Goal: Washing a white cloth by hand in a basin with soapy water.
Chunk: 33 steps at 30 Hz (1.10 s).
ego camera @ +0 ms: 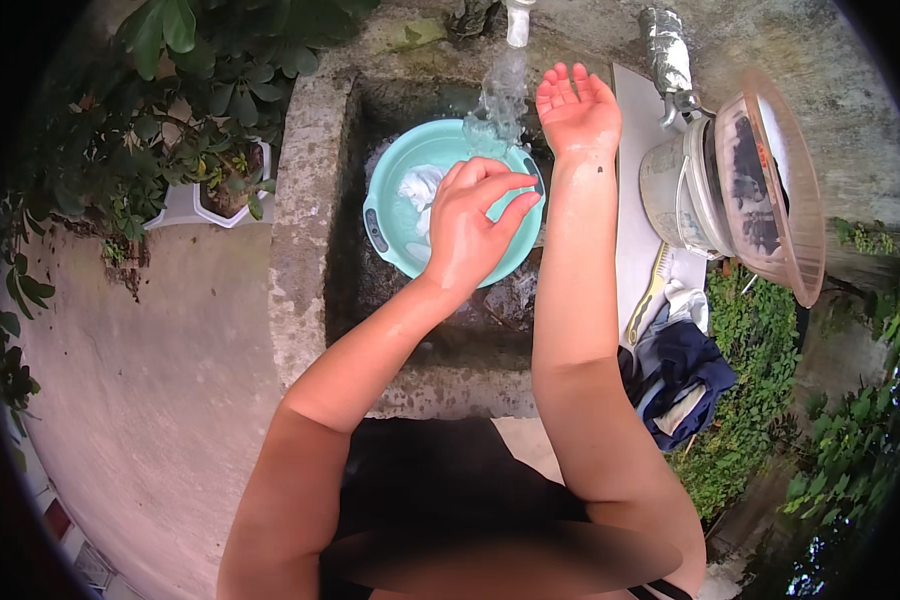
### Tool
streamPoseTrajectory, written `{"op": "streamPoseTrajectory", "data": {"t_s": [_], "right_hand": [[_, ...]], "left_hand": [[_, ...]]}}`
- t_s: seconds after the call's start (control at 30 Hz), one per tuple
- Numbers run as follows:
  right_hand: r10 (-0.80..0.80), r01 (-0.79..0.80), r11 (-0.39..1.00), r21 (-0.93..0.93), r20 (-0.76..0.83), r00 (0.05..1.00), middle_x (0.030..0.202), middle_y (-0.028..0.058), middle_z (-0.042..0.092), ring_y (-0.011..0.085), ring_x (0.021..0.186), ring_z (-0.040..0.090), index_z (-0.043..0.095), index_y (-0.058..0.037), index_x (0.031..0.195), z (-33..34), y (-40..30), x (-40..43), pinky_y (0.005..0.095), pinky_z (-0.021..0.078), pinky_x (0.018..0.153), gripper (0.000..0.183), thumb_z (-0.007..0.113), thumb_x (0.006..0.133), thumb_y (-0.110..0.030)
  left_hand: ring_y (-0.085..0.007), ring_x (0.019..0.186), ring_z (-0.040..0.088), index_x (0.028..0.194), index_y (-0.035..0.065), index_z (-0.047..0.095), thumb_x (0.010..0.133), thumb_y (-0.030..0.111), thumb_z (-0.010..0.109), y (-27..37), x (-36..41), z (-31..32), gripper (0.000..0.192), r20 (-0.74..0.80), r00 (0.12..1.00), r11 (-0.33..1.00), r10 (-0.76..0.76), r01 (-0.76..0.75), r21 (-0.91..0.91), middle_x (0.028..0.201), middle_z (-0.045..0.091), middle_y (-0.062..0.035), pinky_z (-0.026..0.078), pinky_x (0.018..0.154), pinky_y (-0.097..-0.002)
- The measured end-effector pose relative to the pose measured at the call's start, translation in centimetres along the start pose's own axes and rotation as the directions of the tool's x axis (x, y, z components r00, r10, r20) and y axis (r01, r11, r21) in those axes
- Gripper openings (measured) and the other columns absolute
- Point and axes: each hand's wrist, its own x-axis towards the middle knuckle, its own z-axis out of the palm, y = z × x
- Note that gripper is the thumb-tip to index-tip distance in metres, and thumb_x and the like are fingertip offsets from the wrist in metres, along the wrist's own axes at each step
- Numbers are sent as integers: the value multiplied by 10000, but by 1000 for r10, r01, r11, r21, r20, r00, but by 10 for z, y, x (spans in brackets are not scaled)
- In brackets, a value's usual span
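A turquoise plastic basin (390,157) holds water and white cloth (420,186) inside a concrete sink (300,225). Water (501,97) pours from a white pipe (518,24) into the basin's far side. Over the basin is my left hand (471,214), wet and empty, its thumb and fingers apart and pointing right. My right hand (579,112) is palm up with nothing in it, just right of the falling water, its fingers slightly curled. A small dark spot (600,170) shows on my right wrist.
On the pale slab (634,202) at the right lie a yellow-handled brush (649,300) and a heap of dark and white clothes (682,375). A white bucket (671,187) and a clear plastic basin (787,187) stand beyond them. Potted plants (232,180) grow at the left; a wrapped tap (667,60) is at the back.
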Motion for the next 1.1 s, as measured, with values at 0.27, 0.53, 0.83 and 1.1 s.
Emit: {"op": "streamPoseTrajectory", "data": {"t_s": [0.27,0.53,0.83,1.1], "right_hand": [[-393,320,793,-519,-35,919,868,84,574,152,740,540,548,4,897,-30,7,-31,277,455,616,149,488,812,-101],[-223,169,843,-511,-46,974,836,82,593,163,699,564,564,-8,890,-56,18,-46,288,463,608,150,515,804,-120],[280,-267,884,-385,-25,960,969,135,588,251,847,567,536,4,996,-107,61,-23,347,455,752,279,508,822,-212],[348,-540,676,-502,-429,834,1109,154,543,271,985,527,484,12,1139,-221,139,41,412,413,870,369,401,885,-244]], "left_hand": [[-220,729,515,739,75,673,640,153,715,24,-2,30,133,12,996,994,89,-89,56,718,559,-42,400,717,-338],[-93,745,493,834,42,671,745,137,668,9,-26,23,130,366,821,717,-439,565,-407,834,618,-11,396,703,-245],[-113,938,457,1073,50,589,857,265,537,-45,-70,-41,309,453,531,115,-716,730,-674,1079,560,4,338,848,-266],[-143,932,504,1204,103,470,881,221,394,-99,-119,-82,353,264,336,-126,-904,381,-916,1114,545,-16,390,815,-283]]}}
